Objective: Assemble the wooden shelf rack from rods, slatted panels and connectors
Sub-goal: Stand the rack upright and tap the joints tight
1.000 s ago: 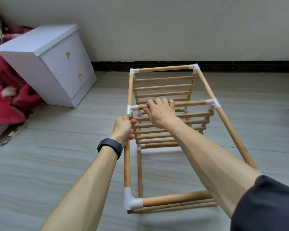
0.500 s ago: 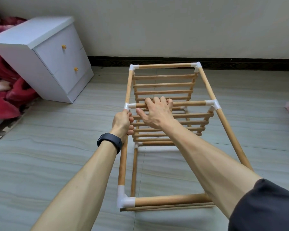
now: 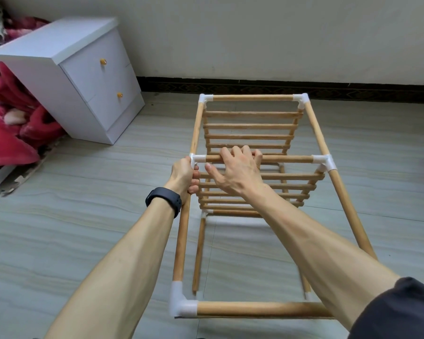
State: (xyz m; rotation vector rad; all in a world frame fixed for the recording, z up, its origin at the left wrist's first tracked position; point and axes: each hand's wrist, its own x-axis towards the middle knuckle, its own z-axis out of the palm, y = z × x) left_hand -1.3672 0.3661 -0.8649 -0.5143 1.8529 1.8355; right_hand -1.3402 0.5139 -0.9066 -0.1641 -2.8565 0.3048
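Little has shifted: the left hand (image 3: 182, 174) still grips the left rod (image 3: 184, 231) of the pale wooden slatted shelf rack (image 3: 252, 97) below a white plastic connector (image 3: 198, 158); the right hand (image 3: 238, 172) curls over its middle crossbar (image 3: 287, 159). It rests toward the grey tiled floor (image 3: 59, 228)'s far edge.

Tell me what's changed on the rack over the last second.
The right hand has spread its thumb out below the middle cross rod; its fingers stay hooked over it. The rack looks swung slightly left at its near end. The left hand still grips the left long rod just below the white connector.
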